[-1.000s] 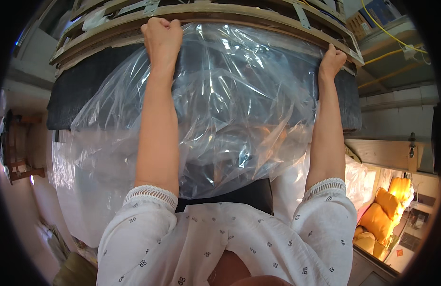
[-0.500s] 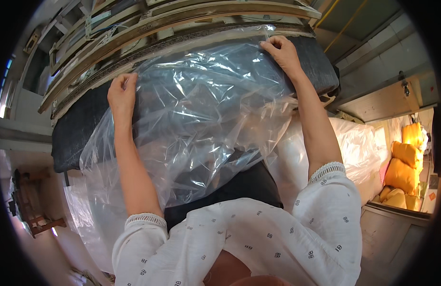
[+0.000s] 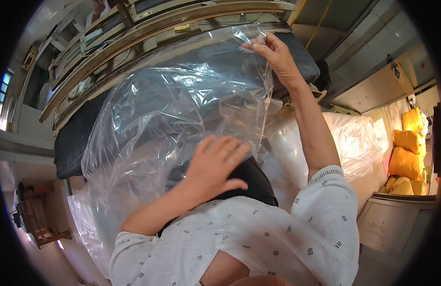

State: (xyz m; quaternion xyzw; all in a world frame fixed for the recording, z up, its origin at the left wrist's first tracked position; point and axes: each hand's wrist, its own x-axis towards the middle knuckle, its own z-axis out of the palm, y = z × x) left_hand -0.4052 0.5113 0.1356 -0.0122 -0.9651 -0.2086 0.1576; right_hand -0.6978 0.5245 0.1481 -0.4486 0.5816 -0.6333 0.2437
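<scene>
A large sheet of clear plastic film lies crumpled over a dark padded surface and hangs down toward my lap. At the far right corner, my right hand pinches the film's edge between thumb and fingers. My left hand is near my body, fingers extended and thumb apart, palm down over the lower part of the film. It grips nothing; whether it touches the film I cannot tell.
Beyond the padded surface runs a wooden frame with rails, with a small yellow block on it. More bundled clear plastic lies at the right. Orange-yellow bundles are stacked farther right. A wooden stand is at the left.
My left hand has let go of the film's far left edge and come back near my body, opening. My right hand still pinches the far right corner, shifted slightly left.
</scene>
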